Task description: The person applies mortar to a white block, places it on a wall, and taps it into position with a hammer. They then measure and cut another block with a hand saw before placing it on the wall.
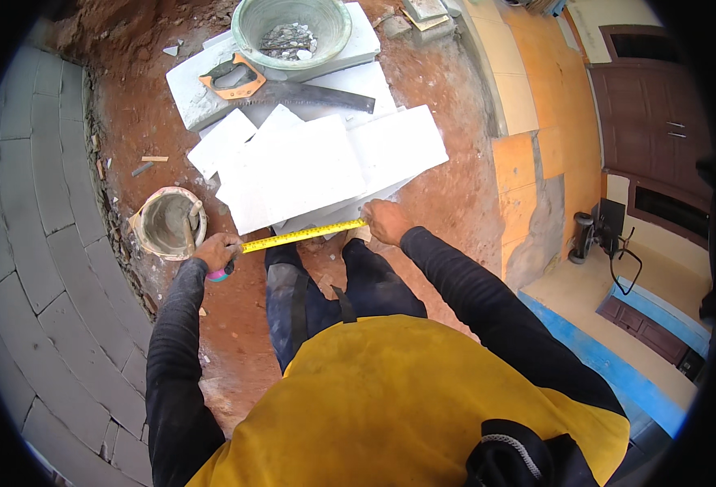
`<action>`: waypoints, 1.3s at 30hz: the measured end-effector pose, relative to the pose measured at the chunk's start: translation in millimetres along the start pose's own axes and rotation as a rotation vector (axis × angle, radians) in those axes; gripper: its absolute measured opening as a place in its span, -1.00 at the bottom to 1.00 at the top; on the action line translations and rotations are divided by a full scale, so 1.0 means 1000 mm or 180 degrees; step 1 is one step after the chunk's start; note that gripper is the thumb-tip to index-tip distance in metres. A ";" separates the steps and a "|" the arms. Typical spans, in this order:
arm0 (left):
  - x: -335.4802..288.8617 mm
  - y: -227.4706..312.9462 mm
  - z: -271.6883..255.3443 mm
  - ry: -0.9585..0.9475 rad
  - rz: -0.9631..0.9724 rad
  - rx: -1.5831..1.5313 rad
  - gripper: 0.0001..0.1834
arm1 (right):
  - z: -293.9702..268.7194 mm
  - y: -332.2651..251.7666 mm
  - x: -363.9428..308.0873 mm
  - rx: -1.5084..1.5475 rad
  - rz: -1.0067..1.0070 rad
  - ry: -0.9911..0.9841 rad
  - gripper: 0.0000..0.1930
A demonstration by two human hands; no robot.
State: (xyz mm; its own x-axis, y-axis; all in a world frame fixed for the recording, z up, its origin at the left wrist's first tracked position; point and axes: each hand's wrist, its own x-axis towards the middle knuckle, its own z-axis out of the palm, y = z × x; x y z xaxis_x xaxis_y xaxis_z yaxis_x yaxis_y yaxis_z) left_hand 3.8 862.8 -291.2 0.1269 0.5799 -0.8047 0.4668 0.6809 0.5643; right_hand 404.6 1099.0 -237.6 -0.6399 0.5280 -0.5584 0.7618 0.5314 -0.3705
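Note:
A yellow tape measure (pixel 303 234) is stretched between my two hands, just in front of a stack of white blocks (pixel 293 174). My left hand (pixel 217 252) is closed around its case, of which a pink and teal edge shows below the fingers. The blade's far end is pinched in my right hand (pixel 387 221), close to the near right side of the stack. Beyond the loose pieces, a handsaw (pixel 301 95) with an orange handle lies on the blocks. Behind the saw stands a wide pale green basin (pixel 291 32) holding rubble.
Left of the stack, a bucket (pixel 169 223) with a stick-like handle in it rests on the reddish soil (pixel 135 114). A grey block wall (pixel 41 187) runs along the left. Orange tiles (pixel 513 162) and a brown door (pixel 650 114) are at the right.

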 end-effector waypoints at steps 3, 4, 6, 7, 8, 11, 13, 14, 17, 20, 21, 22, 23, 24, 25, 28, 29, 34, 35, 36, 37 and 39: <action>-0.010 0.013 0.050 -0.0642 -0.0197 -0.0300 -0.70 | 0.026 0.019 -0.059 0.0174 0.0158 -0.0376 -0.84; -0.015 0.019 0.064 -0.0895 -0.0233 -0.0440 -0.66 | 0.036 0.028 -0.077 0.0425 0.0313 -0.0250 -0.85; -0.015 0.040 0.090 -0.1157 -0.0308 -0.0549 -0.51 | 0.042 0.049 -0.096 0.1486 0.0561 0.0139 -0.84; -0.012 0.055 0.103 -0.1090 -0.0018 -0.0411 -0.43 | 0.043 0.055 -0.102 0.2011 0.0798 0.0203 -0.84; -0.006 0.073 0.117 -0.0994 0.0198 -0.0176 -0.35 | 0.042 0.059 -0.105 0.2706 0.1091 0.0070 -0.82; 0.033 0.141 0.162 -0.0763 0.0226 -0.0536 -0.22 | 0.028 0.051 -0.100 0.4003 0.1645 -0.0377 -0.66; 0.065 0.187 0.193 -0.0373 0.0506 -0.0772 -0.24 | 0.019 0.036 -0.095 0.4586 0.1827 -0.0343 -0.58; 0.083 0.210 0.206 -0.0193 0.0536 -0.0837 -0.25 | 0.014 0.029 -0.094 0.4845 0.1983 -0.0477 -0.54; 0.124 0.276 0.237 0.0803 0.0923 -0.0417 -0.24 | 0.006 0.033 -0.091 0.5869 0.1628 -0.0336 -0.40; 0.132 0.321 0.229 0.1259 0.0745 -0.1474 -0.21 | -0.001 0.084 -0.064 0.6116 0.1225 0.0036 -0.44; 0.128 0.333 0.225 0.1384 0.0700 -0.1666 -0.20 | -0.004 0.108 -0.049 0.5882 0.1227 0.0219 -0.46; 0.119 0.338 0.216 0.1589 0.0866 -0.1495 -0.17 | -0.007 0.132 -0.031 0.5771 0.1129 0.0326 -0.49; 0.103 0.331 0.203 0.1796 0.1011 -0.1318 -0.15 | -0.010 0.154 -0.006 0.5211 0.1286 0.0814 -0.50; 0.088 0.321 0.187 0.2150 0.1294 -0.1106 -0.12 | -0.014 0.173 0.022 0.4752 0.1306 0.1227 -0.51; 0.076 0.306 0.171 0.2347 0.1086 -0.0985 -0.10 | -0.015 0.190 0.048 0.3837 0.1380 0.1653 -0.50; 0.050 0.234 0.113 0.3610 0.0791 -0.0465 -0.05 | -0.019 0.223 0.113 0.2231 0.1302 0.2210 -0.46; 0.046 0.206 0.095 0.3884 0.0405 -0.0453 -0.05 | -0.019 0.228 0.126 0.1944 0.1432 0.2194 -0.44; 0.060 0.101 0.038 0.3747 -0.0371 -0.1205 -0.06 | -0.033 0.215 0.177 -0.0124 0.1589 0.1990 -0.30; 0.062 0.092 0.036 0.3248 -0.0296 -0.1753 -0.06 | -0.040 0.202 0.195 -0.0500 0.1487 0.2001 -0.27; 0.062 0.086 0.034 0.2740 -0.0098 -0.2325 -0.06 | -0.047 0.186 0.216 -0.0172 0.1093 0.1884 -0.25; 0.064 0.086 0.039 0.3042 0.0051 -0.2082 -0.08 | -0.051 0.165 0.238 0.0087 0.0521 0.1927 -0.29; 0.059 0.086 0.042 0.3153 -0.0333 -0.2016 -0.10 | -0.054 0.118 0.282 0.0082 -0.0022 0.1803 -0.30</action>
State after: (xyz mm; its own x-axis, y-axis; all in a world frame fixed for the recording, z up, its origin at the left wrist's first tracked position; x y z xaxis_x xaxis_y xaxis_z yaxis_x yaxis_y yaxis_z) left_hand 87.9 937.0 -298.2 -0.7508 0.4125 -0.5158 -0.1182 0.6845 0.7194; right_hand 308.7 1346.7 -398.5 -0.5939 0.8012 -0.0731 0.7550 0.5236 -0.3946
